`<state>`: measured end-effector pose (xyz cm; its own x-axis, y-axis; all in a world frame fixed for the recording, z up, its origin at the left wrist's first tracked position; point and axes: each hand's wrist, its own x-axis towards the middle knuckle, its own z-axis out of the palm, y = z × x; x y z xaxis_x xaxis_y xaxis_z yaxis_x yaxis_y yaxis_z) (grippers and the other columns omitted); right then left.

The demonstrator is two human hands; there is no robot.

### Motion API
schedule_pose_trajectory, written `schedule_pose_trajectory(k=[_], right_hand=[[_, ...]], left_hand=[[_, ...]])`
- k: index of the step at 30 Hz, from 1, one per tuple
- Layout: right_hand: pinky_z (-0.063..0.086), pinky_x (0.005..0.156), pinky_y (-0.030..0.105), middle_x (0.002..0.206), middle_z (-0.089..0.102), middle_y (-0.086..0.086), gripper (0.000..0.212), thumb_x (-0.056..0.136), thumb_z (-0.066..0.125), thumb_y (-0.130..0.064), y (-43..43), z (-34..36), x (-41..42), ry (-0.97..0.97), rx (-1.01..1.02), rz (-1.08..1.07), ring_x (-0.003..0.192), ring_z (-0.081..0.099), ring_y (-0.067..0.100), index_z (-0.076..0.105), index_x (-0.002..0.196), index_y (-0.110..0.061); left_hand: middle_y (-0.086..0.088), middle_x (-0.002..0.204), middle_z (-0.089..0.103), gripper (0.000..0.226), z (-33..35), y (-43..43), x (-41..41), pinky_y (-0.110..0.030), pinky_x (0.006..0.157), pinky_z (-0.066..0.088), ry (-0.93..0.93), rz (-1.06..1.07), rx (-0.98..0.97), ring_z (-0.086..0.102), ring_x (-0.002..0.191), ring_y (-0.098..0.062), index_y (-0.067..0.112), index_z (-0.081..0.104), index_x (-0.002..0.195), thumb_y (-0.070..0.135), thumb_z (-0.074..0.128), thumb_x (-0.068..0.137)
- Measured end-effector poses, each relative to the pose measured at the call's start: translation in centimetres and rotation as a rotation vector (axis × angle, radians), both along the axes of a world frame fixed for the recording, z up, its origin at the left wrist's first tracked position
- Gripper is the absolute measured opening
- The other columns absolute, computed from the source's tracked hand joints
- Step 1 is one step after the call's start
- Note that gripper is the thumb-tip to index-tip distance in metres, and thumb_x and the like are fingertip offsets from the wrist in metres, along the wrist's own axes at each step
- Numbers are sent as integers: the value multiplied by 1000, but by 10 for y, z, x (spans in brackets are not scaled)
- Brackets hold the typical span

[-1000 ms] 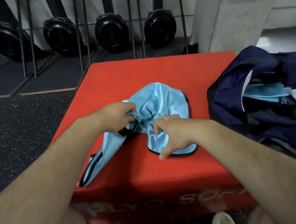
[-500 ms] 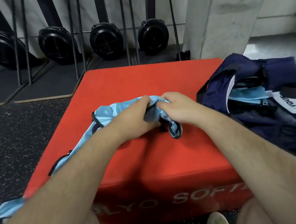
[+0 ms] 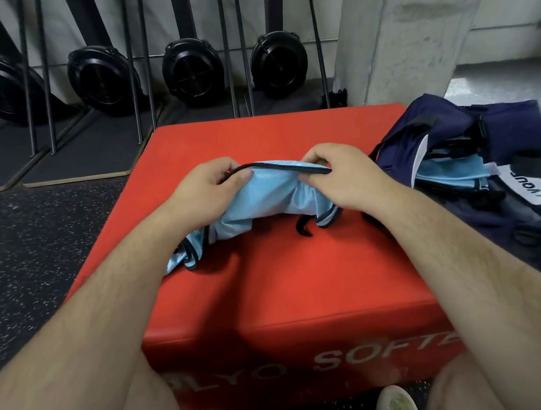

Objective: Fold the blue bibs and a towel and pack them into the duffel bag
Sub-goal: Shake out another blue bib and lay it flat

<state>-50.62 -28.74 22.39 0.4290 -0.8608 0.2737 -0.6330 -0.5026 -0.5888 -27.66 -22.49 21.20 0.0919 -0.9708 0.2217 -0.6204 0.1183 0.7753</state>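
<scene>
Left hand (image 3: 209, 196): my fingers and thumb pinch the dark-trimmed top edge of the bib (image 3: 262, 202) at its left end, fingers curled over the hem.
Right hand (image 3: 342, 178): my fingers curl round the same trimmed edge at its right end, thumb tucked against the cloth, so both hands hold the hem stretched between them.
Bib: light blue and shiny with a black border; it is lifted above the middle of the box (image 3: 287, 286), its top edge nearly level between my hands. The rest hangs bunched below. Its left part trails under my left wrist toward the box's left edge, and a black strap loop dangles under my right hand, close to the red top.
Box: red, padded, with pale lettering on the front face that reads partly "PLYO SOFT". My forearms reach over its near edge.
Bag (image 3: 490, 164): navy duffel lying open against the box's right edge. More light blue cloth (image 3: 451, 172) lies inside the opening, and a white label with dark letters shows beside it.
Floor (image 3: 36, 260): dark speckled rubber to the left of the box.
Background: four black round machines (image 3: 190, 68) stand in a row behind metal bars, beyond the box's far edge; a grey concrete pillar (image 3: 410, 26) rises at the far right.
Shoe (image 3: 396, 406): a pale toe shows below the box's front, between my knees.
</scene>
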Motion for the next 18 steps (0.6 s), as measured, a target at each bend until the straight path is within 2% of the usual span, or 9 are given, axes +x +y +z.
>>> schedule_pose_trajectory(k=[2,4,7,10,13,16,18], right_hand=[[46,74,23,92,68,-13,18,85,75,-37,4,1,0,-21,5,42,85,61,2,67,100,-31],[49,81,28,99,66,-15,31,81,76,-46,9,0,4,60,-34,115,92,60,4,64,107,-35],[51,78,39,85,66,-11,4,92,66,-31,16,-1,14,119,-55,159,82,61,10,67,95,-29],[49,79,35,85,69,-2,11,95,59,-16,14,9,10,22,-83,76,83,62,17,70,92,-18],[43,76,25,90,70,-1,12,96,59,-14,11,21,-6,-27,-100,20,87,62,16,71,95,-16],[45,75,26,89,69,-2,12,97,59,-16,15,24,-21,-15,-117,1,86,62,16,71,95,-17],[49,79,30,90,70,-4,10,97,60,-20,18,26,-28,-16,-127,7,87,64,16,70,96,-20]], left_hand=[[13,57,49,25,-1,2,-6,-18,51,35,-16,0,-42,40,50,-2,19,58,77,30,58,99],[11,64,54,21,-4,5,-16,-17,56,37,-50,-37,-82,44,55,0,16,62,81,27,59,99],[12,63,54,19,-4,8,-30,-13,54,35,-60,-111,-70,43,53,1,11,64,85,26,63,97],[10,66,56,14,1,8,-24,-16,56,36,-116,-124,-35,45,56,0,13,62,85,23,68,93],[6,72,55,10,4,11,-6,-19,58,35,-393,-58,70,52,69,-13,16,60,84,19,64,92],[3,72,56,19,5,20,9,-21,55,35,-509,10,177,52,73,-21,18,55,75,3,55,87],[-3,79,61,16,11,26,14,-29,60,40,-511,60,165,57,77,-25,11,63,83,1,52,87]])
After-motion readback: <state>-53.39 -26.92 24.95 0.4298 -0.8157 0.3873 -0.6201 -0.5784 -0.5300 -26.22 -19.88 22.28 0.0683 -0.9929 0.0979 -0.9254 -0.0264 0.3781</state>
